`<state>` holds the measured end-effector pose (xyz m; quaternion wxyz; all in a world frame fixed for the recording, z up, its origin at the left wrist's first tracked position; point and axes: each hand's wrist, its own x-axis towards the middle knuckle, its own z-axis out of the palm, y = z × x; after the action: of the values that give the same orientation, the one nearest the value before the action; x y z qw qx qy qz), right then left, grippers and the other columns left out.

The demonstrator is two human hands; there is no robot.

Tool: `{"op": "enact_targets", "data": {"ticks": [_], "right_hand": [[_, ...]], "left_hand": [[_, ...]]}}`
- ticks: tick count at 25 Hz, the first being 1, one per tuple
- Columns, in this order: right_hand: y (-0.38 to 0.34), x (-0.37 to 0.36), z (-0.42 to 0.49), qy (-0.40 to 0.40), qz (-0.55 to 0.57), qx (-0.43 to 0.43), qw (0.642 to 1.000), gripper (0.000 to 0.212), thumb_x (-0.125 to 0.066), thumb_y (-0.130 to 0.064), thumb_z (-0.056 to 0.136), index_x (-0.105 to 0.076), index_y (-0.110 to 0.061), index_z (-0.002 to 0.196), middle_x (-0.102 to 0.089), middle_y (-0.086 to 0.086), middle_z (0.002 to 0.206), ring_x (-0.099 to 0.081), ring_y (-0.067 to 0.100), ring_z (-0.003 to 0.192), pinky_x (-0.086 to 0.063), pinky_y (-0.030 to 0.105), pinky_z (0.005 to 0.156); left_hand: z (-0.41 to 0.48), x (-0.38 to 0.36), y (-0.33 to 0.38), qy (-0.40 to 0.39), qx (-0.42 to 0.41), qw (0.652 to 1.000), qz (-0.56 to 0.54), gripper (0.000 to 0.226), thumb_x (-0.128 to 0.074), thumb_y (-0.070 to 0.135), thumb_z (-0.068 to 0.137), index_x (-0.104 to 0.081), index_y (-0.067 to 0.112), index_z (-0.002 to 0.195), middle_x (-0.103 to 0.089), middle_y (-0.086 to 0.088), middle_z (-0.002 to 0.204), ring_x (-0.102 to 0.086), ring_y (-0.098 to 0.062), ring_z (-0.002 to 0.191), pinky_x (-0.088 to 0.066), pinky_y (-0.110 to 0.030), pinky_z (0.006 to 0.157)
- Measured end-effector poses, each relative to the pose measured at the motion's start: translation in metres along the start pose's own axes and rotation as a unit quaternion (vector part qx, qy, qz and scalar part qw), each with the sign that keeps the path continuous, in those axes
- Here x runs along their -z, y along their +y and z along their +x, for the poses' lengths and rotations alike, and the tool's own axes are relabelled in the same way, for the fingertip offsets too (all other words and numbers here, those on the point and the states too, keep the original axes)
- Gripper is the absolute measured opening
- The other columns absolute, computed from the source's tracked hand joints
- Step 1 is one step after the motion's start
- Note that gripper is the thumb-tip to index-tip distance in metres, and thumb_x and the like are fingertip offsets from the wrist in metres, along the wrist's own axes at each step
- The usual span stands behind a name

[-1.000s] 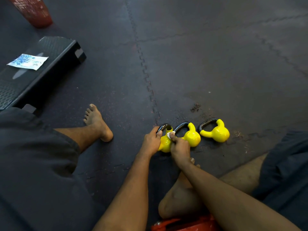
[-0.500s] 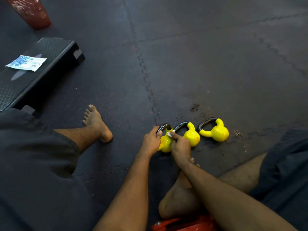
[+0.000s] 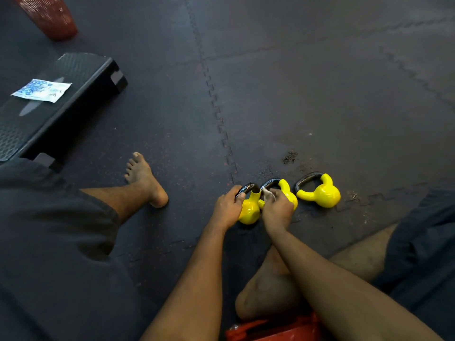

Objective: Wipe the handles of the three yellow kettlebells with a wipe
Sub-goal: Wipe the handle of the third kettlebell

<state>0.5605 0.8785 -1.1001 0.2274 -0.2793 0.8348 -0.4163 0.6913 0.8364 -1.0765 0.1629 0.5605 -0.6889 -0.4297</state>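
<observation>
Three small yellow kettlebells with dark handles lie in a row on the floor mat. My left hand (image 3: 227, 207) grips the left kettlebell (image 3: 249, 211) at its handle. My right hand (image 3: 277, 210) pinches a small white wipe (image 3: 268, 193) against the right side of that handle, and covers part of the middle kettlebell (image 3: 286, 190). The right kettlebell (image 3: 321, 191) lies apart, untouched.
A black step platform (image 3: 61, 102) at the left carries a blue-and-white wipe packet (image 3: 41, 90). A red basket (image 3: 49, 16) stands at the top left. My bare feet and legs rest on the dark mat; a red object (image 3: 273, 328) sits beneath my right leg.
My right hand has slid the wipe slightly down the left kettlebell's handle. My left hand keeps its grip, and the other two kettlebells stay put.
</observation>
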Motion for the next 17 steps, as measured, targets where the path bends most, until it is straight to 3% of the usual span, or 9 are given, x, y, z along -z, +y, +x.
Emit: {"op": "enact_targets", "data": {"ticks": [2, 5, 7, 10, 13, 17], "right_hand": [[-0.003, 0.0, 0.006, -0.027, 0.02, -0.006, 0.999, 0.019, -0.056, -0.015, 0.093, -0.07, -0.009, 0.103, -0.071, 0.01, 0.094, -0.063, 0.027, 0.088, -0.043, 0.029, 0.073], [-0.001, -0.007, 0.012, -0.127, 0.038, -0.037, 0.991, 0.025, -0.053, -0.008, 0.089, -0.07, -0.012, 0.107, -0.071, 0.012, 0.102, -0.063, 0.029, 0.094, -0.048, 0.034, 0.08], [-0.001, -0.006, 0.013, -0.153, 0.051, -0.081, 0.984, 0.029, -0.052, -0.004, 0.085, -0.071, -0.011, 0.106, -0.072, 0.012, 0.097, -0.063, 0.028, 0.089, -0.05, 0.036, 0.078], [-0.008, 0.0, 0.015, -0.09, 0.016, -0.024, 0.996, 0.033, -0.052, -0.001, 0.083, -0.073, -0.01, 0.106, -0.073, 0.014, 0.092, -0.062, 0.025, 0.081, -0.046, 0.029, 0.07], [-0.015, 0.003, 0.008, -0.059, 0.031, 0.071, 0.995, 0.033, -0.05, -0.001, 0.086, -0.073, -0.013, 0.107, -0.074, 0.007, 0.095, -0.065, 0.022, 0.084, -0.047, 0.027, 0.072], [0.0, 0.002, 0.013, -0.095, -0.016, 0.033, 0.995, 0.021, -0.052, -0.012, 0.094, -0.071, -0.008, 0.099, -0.072, 0.015, 0.091, -0.062, 0.03, 0.083, -0.029, 0.027, 0.061]], "left_hand": [[-0.001, 0.003, 0.001, -0.013, -0.005, 1.0, -0.007, 0.026, -0.044, 0.026, 0.1, -0.058, 0.023, 0.122, -0.066, -0.008, 0.087, -0.06, -0.021, 0.082, -0.047, -0.032, 0.074], [-0.003, 0.007, 0.001, -0.032, -0.004, 0.999, -0.015, 0.026, -0.044, 0.026, 0.1, -0.057, 0.025, 0.123, -0.061, 0.0, 0.084, -0.054, -0.004, 0.07, -0.039, -0.019, 0.062], [-0.002, 0.008, 0.0, -0.033, -0.006, 0.999, -0.013, 0.027, -0.045, 0.027, 0.1, -0.057, 0.027, 0.124, -0.061, 0.002, 0.085, -0.056, -0.006, 0.073, -0.041, -0.02, 0.064], [-0.001, 0.005, 0.0, -0.031, -0.012, 0.999, -0.008, 0.027, -0.045, 0.028, 0.099, -0.058, 0.03, 0.123, -0.063, 0.0, 0.09, -0.061, -0.019, 0.089, -0.048, -0.033, 0.079], [0.0, 0.004, 0.0, -0.028, -0.012, 0.999, -0.013, 0.026, -0.046, 0.028, 0.099, -0.058, 0.029, 0.122, -0.064, -0.003, 0.099, -0.062, -0.02, 0.095, -0.049, -0.036, 0.085], [0.002, 0.005, 0.003, -0.037, -0.019, 0.999, -0.004, 0.026, -0.046, 0.027, 0.099, -0.057, 0.028, 0.123, -0.065, -0.004, 0.101, -0.062, -0.02, 0.095, -0.048, -0.034, 0.083]]}}
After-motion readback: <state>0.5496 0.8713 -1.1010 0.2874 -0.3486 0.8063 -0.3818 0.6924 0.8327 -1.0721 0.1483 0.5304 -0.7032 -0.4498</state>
